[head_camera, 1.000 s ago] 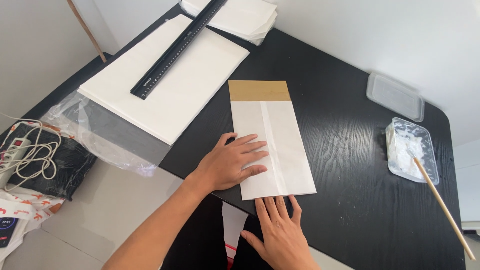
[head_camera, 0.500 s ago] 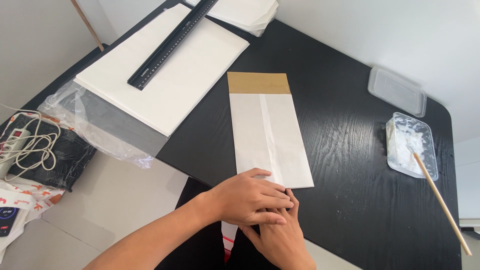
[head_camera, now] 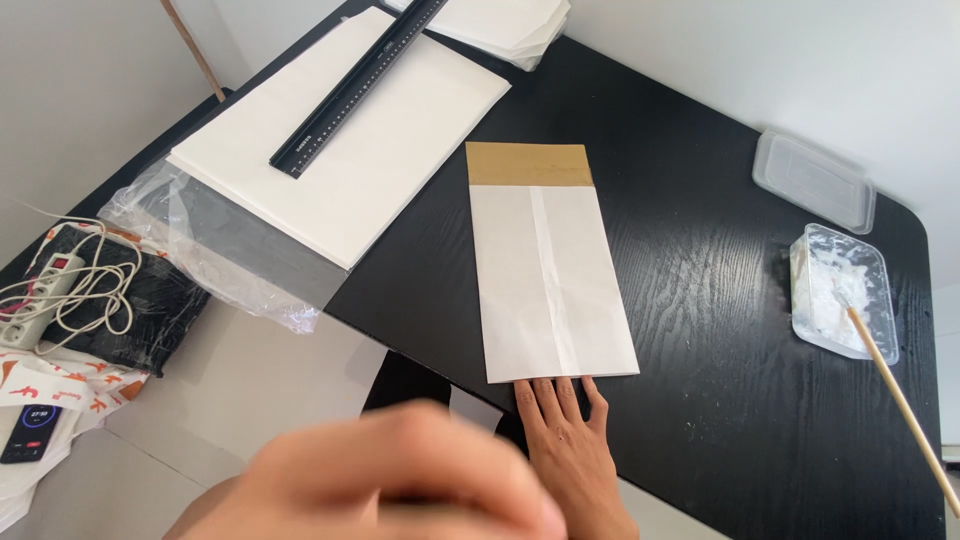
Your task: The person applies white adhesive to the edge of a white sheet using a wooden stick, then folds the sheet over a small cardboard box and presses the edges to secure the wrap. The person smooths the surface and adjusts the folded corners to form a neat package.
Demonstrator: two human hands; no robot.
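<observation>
Paper bag (head_camera: 550,270), white with a brown far flap, lies flat mid-table where I press my right hand (head_camera: 572,450) flat, fingers spread, at its near edge, while my blurred left hand (head_camera: 400,480) hovers loosely curled, holding nothing I can see.

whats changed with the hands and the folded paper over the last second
The left hand slid down the folded paper, then lifted off toward the camera, blurred. The right hand stayed flat at the paper's near edge. Paper, ruler and paste tub lie as before.

We hold our right hand (head_camera: 570,445) flat, palm down, fingers extended and together. Our left hand (head_camera: 400,475) is raised near the camera, blurred, fingers loosely curled.
</observation>
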